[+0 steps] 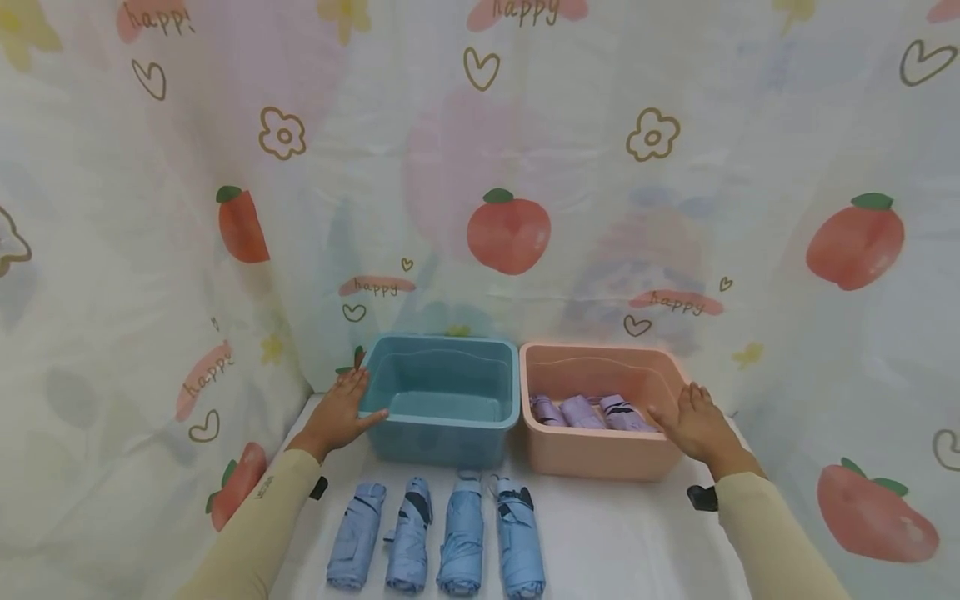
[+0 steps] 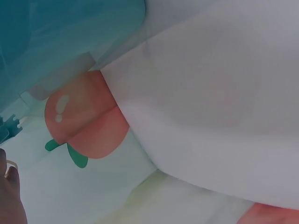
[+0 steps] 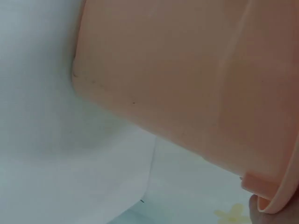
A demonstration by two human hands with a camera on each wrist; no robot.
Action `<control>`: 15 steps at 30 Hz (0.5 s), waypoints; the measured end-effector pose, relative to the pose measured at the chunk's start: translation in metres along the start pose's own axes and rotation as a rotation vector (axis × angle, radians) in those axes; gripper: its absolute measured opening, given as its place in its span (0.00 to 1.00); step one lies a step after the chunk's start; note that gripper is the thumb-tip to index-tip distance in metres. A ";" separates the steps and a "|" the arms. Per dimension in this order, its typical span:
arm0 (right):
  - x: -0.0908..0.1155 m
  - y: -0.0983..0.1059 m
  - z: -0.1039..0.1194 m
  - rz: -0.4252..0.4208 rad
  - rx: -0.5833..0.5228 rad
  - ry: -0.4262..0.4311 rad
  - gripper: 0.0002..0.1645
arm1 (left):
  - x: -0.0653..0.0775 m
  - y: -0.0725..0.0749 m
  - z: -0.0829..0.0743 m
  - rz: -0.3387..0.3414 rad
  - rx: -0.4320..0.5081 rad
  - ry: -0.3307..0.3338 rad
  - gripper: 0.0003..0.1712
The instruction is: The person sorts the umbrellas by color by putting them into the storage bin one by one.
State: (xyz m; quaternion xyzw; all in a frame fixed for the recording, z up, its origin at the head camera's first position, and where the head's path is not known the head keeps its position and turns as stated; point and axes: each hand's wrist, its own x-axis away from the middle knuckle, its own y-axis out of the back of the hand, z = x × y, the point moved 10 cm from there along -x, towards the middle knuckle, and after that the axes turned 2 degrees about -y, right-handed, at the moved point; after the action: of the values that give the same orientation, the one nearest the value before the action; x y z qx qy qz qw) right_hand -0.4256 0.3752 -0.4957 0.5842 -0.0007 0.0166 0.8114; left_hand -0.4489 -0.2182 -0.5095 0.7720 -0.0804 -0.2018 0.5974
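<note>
My left hand (image 1: 339,417) rests at the left rim of a blue plastic bin (image 1: 442,446), fingers extended and thumb over the front corner. My right hand (image 1: 699,423) lies along the right rim of a pink plastic bin (image 1: 600,454), its fingers straight and its thumb over the edge. Inside the pink bin are three purple folded umbrellas (image 1: 582,412); the blue bin's floor is bare. In the right wrist view the pink bin's side (image 3: 177,70) fills much of the frame, with fingers (image 3: 256,210) by its rim.
Several blue folded umbrellas stretch in a row before the bins, from a leftmost umbrella (image 1: 356,537) to a rightmost umbrella (image 1: 519,542). The two bins stand side by side on a white tabletop (image 1: 615,542). A printed curtain (image 1: 517,150) surrounds the table's back and sides.
</note>
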 end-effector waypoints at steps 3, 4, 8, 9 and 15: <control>-0.002 0.000 -0.002 -0.015 0.020 -0.008 0.65 | -0.002 0.002 -0.001 0.016 -0.027 -0.015 0.59; -0.002 0.000 -0.002 -0.024 0.028 -0.008 0.65 | -0.003 0.004 -0.003 0.019 -0.024 -0.023 0.59; 0.000 0.003 -0.005 -0.059 0.043 -0.001 0.63 | -0.004 0.011 -0.011 0.047 -0.018 -0.043 0.58; 0.000 0.003 -0.005 -0.067 0.042 -0.001 0.62 | -0.003 0.012 -0.013 0.051 -0.017 -0.050 0.57; -0.002 -0.004 -0.003 -0.074 0.047 -0.003 0.61 | 0.018 0.023 -0.017 -0.004 -0.020 -0.096 0.49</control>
State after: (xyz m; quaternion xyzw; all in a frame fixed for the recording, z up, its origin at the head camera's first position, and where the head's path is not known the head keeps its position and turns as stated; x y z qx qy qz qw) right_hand -0.4274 0.3765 -0.5008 0.6029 0.0200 -0.0145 0.7975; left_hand -0.4230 -0.2163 -0.4875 0.7557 -0.1056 -0.2404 0.6000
